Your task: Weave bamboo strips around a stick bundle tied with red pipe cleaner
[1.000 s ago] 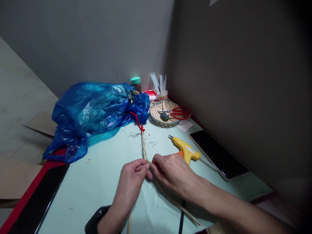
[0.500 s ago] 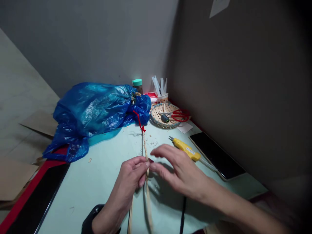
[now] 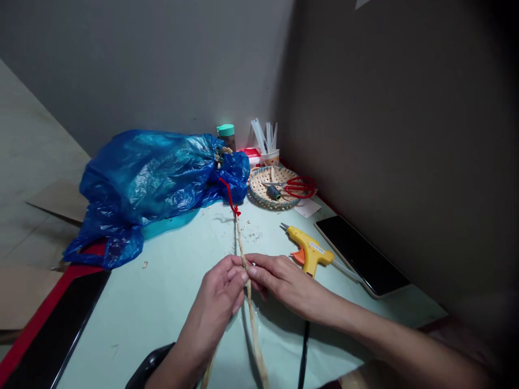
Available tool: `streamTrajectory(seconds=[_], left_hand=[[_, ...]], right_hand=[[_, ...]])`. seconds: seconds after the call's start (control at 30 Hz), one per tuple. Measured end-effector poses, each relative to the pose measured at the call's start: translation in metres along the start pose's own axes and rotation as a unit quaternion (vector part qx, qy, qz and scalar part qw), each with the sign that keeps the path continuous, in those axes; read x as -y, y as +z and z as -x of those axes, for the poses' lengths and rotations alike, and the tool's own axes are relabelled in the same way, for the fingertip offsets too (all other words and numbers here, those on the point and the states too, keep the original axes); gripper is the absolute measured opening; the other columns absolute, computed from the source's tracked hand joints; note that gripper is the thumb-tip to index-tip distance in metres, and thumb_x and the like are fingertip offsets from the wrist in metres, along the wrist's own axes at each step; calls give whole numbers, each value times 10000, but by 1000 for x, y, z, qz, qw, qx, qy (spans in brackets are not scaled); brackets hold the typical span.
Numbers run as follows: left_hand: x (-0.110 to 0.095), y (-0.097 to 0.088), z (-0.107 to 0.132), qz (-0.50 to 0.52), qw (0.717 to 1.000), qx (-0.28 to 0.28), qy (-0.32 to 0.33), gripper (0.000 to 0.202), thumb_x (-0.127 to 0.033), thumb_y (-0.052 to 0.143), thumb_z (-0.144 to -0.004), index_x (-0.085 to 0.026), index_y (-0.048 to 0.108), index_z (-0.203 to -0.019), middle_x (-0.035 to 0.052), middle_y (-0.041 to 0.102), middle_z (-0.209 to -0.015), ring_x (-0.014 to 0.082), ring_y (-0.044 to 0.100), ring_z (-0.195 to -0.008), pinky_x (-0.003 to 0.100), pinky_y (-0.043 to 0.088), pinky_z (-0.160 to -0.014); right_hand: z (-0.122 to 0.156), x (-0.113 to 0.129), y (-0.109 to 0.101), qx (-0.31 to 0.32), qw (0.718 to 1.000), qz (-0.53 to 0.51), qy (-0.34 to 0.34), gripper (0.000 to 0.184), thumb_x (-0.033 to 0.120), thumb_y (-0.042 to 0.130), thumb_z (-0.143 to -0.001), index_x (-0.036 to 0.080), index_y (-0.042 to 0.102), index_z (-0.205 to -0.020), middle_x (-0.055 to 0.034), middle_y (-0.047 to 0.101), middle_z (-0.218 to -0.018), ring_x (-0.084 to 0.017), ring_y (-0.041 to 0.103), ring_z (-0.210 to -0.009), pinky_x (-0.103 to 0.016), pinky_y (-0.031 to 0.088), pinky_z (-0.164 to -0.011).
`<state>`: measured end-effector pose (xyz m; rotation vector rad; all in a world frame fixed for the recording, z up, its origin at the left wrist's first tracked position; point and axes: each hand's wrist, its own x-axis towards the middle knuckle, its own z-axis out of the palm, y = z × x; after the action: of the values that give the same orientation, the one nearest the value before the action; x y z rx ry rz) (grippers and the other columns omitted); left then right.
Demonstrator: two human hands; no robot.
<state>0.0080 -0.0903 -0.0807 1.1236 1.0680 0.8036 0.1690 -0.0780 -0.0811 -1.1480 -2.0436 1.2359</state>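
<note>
A thin twisted straw-coloured cord (image 3: 240,237) runs from a red tie (image 3: 237,211) down to my fingers. My left hand (image 3: 223,286) pinches it from the left side. From the right, my right hand (image 3: 279,278) closes thumb and fingertips on the same spot, close against the left fingertips. Below the hands the cord parts into loose flat strands; one strand (image 3: 255,340) hangs toward the front edge, another comes out under my left wrist. The fingertips hide the exact point where the strands meet.
Right of the hands lies a yellow glue gun (image 3: 312,249), beside a dark tablet (image 3: 360,254). Behind stand a woven basket (image 3: 259,202) with red-handled scissors (image 3: 300,187) and a thread spool (image 3: 273,193), and a cup of glue sticks (image 3: 271,158). A blue plastic bag (image 3: 150,178) fills the back left.
My right hand has come in from slightly apart and closed on the cord beside the left fingertips. More of the glue gun, with its orange trigger, now shows. The left hand keeps its pinch.
</note>
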Motion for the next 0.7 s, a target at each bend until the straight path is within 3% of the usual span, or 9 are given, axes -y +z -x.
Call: streamTrajectory(seconds=[0.2, 0.33, 0.43, 0.53, 0.6, 0.7], left_hand=[[4, -1, 1, -31, 1000, -6, -1, 233, -360, 486, -875, -232, 380, -1038, -74, 522, -599, 71, 314, -435, 199, 228, -455], [-1, -5, 5, -187, 981, -39, 28, 223, -362, 448, -893, -236, 410, -1073, -62, 531, -570, 109, 426, -496, 212, 313, -508], [-8, -9, 9, -303, 949, -75, 51, 154, -359, 482, -873, -212, 512, -907, -17, 604, -605, 124, 500, -542, 219, 344, -539], [-11, -8, 12, -274, 961, -27, -1, 272, -424, 453, -875, -204, 525, -732, 4, 622, -602, 110, 449, -429, 225, 319, -445], [-9, -4, 14, -234, 972, 5, -33, 282, -430, 437, -875, -208, 548, -743, 20, 647, -648, 116, 469, -401, 231, 336, -421], [-3, 5, 14, -284, 959, 6, 4, 221, -350, 473, -853, -213, 578, -715, 40, 651, -647, 149, 532, -452, 244, 360, -457]], right_hand=[[3, 7, -2, -11, 1000, 20, 13, 349, 322, 289, -996, 165, 537, -806, 19, 561, -709, -100, 497, -674, -229, 347, -669], [3, 3, 0, -32, 998, 61, 9, 286, 265, 357, -969, 166, 542, -774, 34, 529, -668, -84, 463, -633, -213, 302, -600], [2, 0, 3, -55, 995, 78, 13, 274, 242, 401, -941, 161, 549, -725, 49, 464, -582, -69, 395, -551, -206, 253, -535], [2, -2, 5, -51, 998, 29, 19, 296, 221, 402, -933, 147, 552, -688, 43, 524, -580, -59, 415, -536, -189, 268, -530], [1, -4, 5, -42, 999, -17, 17, 310, 230, 403, -933, 140, 568, -687, 28, 566, -612, -65, 457, -562, -186, 298, -548], [1, -9, 4, -12, 993, -118, 24, 313, 286, 406, -939, 132, 626, -777, 16, 550, -592, -85, 491, -573, -196, 343, -570]])
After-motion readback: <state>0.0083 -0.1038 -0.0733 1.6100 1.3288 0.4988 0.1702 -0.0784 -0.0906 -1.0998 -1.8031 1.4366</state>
